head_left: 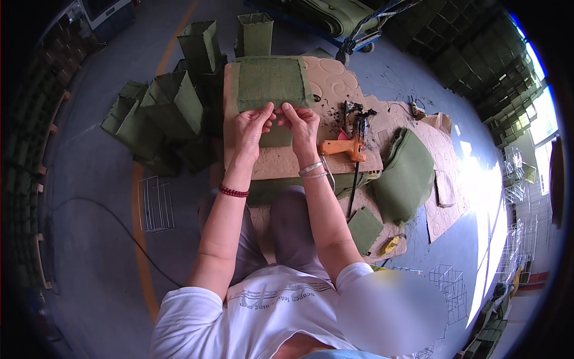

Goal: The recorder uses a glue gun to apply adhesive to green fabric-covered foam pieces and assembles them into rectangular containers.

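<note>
A green felt-like sheet (271,82) lies over the far end of the cardboard-topped work surface (272,164). At its near edge, the fingers of my left hand (253,127) are closed in a pinch. Close beside it, my right hand (303,124) pinches the same edge with thumb and fingers. The two hands nearly meet at the fingertips. Below the edge, partly covered by my hands, more green felt (275,137) shows. An orange glue gun (342,147) with a blackened front lies to the right of my right hand.
Open-topped green felt boxes (170,105) stand at the left. A folded green felt stack (408,179) leans at the right, on cardboard (445,158). Wire frames (156,204) rest on the floor at left and right. A cable (113,216) crosses the floor. Behind stands a loaded cart (335,21).
</note>
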